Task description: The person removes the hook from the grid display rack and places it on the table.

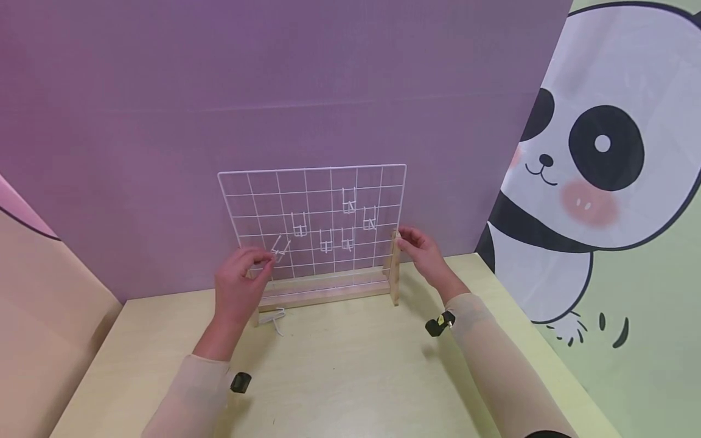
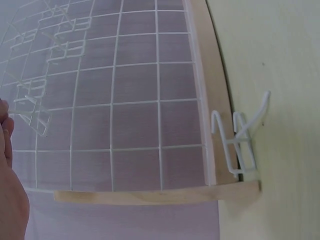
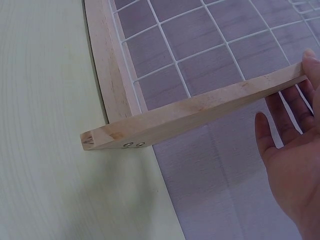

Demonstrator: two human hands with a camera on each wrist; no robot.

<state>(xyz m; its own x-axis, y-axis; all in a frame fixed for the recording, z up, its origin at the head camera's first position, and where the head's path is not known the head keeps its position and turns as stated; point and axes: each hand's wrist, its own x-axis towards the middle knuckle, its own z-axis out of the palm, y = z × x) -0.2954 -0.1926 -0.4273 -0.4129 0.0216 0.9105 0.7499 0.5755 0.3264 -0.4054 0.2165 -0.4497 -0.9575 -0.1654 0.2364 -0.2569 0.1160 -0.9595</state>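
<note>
A white wire grid panel (image 1: 312,169) stands upright in a wooden stand (image 1: 395,274). With thumb and fingertips, my left hand (image 1: 237,286) pinches a white wire hook (image 1: 281,251) in front of the grid's lower left; whether the hook touches the grid I cannot tell. My right hand (image 1: 429,258) grips the stand's right upright, thumb (image 3: 311,70) on the front edge and fingers behind it. Several similar hooks (image 1: 349,207) hang on the middle and right of the grid. In the left wrist view, the left hand (image 2: 11,187) is mostly cut off.
One loose white hook (image 1: 272,317) lies on the pale wooden tabletop (image 1: 339,365), by the stand's left foot. Behind the grid rises a purple wall (image 1: 306,109). A panda picture (image 1: 575,201) covers the right wall.
</note>
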